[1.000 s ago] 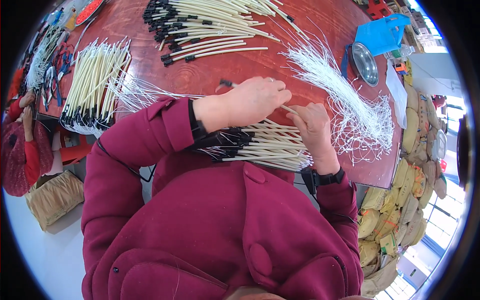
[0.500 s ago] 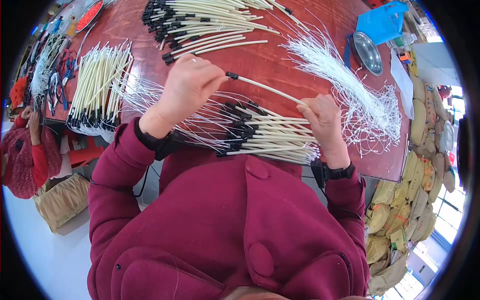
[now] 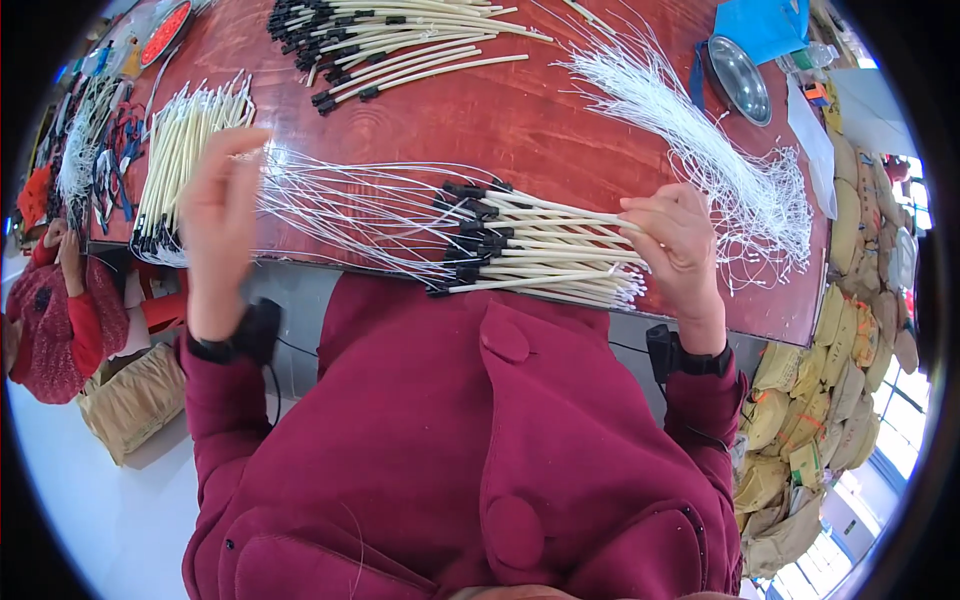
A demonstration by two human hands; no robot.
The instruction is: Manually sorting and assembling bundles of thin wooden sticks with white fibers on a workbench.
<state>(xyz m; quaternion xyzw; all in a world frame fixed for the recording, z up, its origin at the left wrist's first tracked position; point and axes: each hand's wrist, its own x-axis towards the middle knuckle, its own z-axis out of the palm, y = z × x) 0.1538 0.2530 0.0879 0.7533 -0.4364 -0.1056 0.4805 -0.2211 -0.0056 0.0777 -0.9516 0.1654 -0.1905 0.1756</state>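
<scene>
My right hand (image 3: 675, 240) is closed round the right end of a thin cream rod (image 3: 560, 209), whose black end piece points left. Under and beside it lies a fanned bundle of similar cream rods (image 3: 550, 270) with black ends on the left and white tips on the right, along the table's near edge. White strings (image 3: 350, 215) run leftward from the black ends. Smeared by motion, my left hand (image 3: 220, 230) is raised at the left end of these strings; whether its fingers pinch one cannot be made out.
Upright-packed cream rods (image 3: 190, 150) stand at the left, more black-ended rods (image 3: 390, 40) at the back. A tangle of white strings (image 3: 720, 170) covers the right side near a metal dish (image 3: 740, 80) and blue container (image 3: 760, 35). Another person's sleeve (image 3: 85, 325) shows far left.
My left hand has swung left and down, away from the rod's black end. My right hand has moved slightly right, and the rod has come down over the bundle.
</scene>
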